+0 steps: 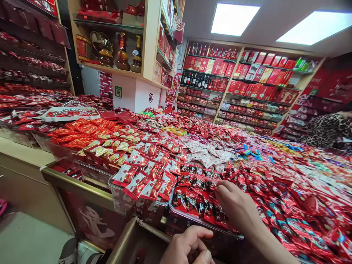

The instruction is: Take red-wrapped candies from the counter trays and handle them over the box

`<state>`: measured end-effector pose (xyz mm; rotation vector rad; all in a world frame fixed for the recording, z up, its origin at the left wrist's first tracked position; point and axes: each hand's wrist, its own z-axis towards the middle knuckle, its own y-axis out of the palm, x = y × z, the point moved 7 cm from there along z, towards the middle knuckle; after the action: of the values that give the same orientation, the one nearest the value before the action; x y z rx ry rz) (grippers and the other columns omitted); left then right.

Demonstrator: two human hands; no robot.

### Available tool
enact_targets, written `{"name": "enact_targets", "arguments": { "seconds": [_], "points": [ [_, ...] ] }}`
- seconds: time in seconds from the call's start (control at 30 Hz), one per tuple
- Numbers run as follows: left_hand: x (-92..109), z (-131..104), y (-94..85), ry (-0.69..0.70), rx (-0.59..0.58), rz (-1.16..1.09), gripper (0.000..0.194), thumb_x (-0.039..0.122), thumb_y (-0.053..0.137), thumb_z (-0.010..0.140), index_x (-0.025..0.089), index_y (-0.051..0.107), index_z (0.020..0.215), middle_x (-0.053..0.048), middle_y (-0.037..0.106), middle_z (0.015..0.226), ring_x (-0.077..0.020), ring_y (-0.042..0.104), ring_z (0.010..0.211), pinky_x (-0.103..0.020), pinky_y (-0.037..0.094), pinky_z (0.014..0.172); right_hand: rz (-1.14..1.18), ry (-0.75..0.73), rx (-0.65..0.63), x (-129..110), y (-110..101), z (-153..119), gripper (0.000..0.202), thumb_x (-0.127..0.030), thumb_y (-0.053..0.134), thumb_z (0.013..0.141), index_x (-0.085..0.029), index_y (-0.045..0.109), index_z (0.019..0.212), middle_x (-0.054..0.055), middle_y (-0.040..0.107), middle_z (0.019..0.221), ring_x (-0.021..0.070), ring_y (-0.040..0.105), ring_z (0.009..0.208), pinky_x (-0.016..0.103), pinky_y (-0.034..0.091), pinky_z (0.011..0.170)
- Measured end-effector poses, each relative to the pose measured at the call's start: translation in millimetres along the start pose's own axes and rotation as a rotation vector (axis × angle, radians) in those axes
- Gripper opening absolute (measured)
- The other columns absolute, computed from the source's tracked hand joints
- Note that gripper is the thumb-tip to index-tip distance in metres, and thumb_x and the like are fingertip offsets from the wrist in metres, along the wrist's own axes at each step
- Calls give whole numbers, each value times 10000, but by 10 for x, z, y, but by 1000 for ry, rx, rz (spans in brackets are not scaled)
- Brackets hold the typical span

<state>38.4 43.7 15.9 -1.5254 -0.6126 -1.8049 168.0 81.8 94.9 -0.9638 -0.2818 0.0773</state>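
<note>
Right hand (236, 205) lay open – fingers on dark red candy packets (192, 200); left hand (189, 247) curled loosely, empty, below the counter (82, 185).

Heaped red foil candy packets (154, 172) are covering the long display counter (82, 185) edge to edge (no bare patch showing), crowding its clear plastic bins (123, 201); open air is lying above the heaps and along the counter's near edge.
</note>
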Motion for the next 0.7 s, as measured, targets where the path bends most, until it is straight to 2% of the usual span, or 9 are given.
{"name": "enact_targets", "arguments": {
  "seconds": [0.2, 0.33, 0.5, 0.7],
  "points": [
    [-8, 16, 18, 17, -17, 30, 343, 191, 466, 764, 125, 490, 1100, -106, 675, 699, -135, 585, 553, -195, 392, 502, 176, 5, -164, -24, 81, -5, 194, -192, 376, 856, -190, 555, 780, 69, 583, 903, 162, 558, 786, 277, 462, 664],
    [-27, 20, 27, -2, -29, 67, 349, 182, 474, 748, 121, 499, 1091, -117, 679, 705, -133, 571, 542, -194, 383, 495, 281, 8, -246, -43, 81, 2, 241, -193, 341, 862, -190, 580, 834, 72, 583, 917, 169, 555, 802, 307, 471, 708],
    [-31, 7, 44, -5, -42, 72, 335, 193, 466, 755, 108, 504, 1077, -131, 677, 701, -127, 557, 526, -188, 375, 488, 360, 40, -261, -22, 24, 20, 230, -127, 382, 822, -177, 585, 917, 78, 594, 997, 180, 555, 877, 327, 471, 782],
    [-27, 10, 55, -7, -47, 81, 328, 199, 468, 753, 105, 518, 1063, -134, 677, 711, -124, 551, 530, -190, 381, 497, 325, 47, -245, 18, 12, 3, 260, -95, 384, 803, -150, 597, 940, 106, 603, 1031, 205, 565, 911, 360, 482, 803]
  ]
}}
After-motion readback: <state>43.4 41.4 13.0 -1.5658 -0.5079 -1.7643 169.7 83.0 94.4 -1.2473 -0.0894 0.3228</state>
